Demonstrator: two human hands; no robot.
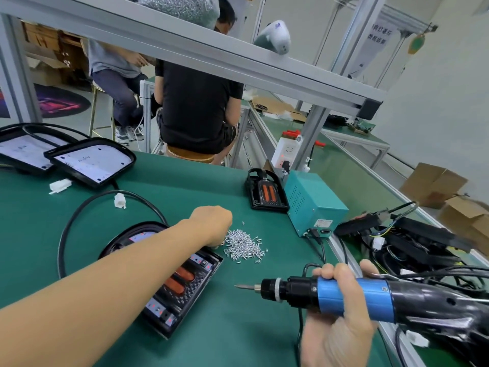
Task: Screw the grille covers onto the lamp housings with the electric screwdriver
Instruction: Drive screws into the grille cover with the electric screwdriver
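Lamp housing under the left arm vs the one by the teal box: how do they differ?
The near lamp housing lies partly under the left forearm and looks larger, being closer; the far lamp housing sits clear beside the teal box. The near one shows lit red dots; the far one shows none. Both have black grilles and two orange strips.

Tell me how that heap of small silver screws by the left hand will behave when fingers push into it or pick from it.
The screw pile is loose, with strays already lying apart from it, so a push would probably scatter it rather than slide it whole. Each screw looks tiny and light, so likely fiddly to pinch singly. The left hand reaches its edge; the green mat probably curbs rolling.
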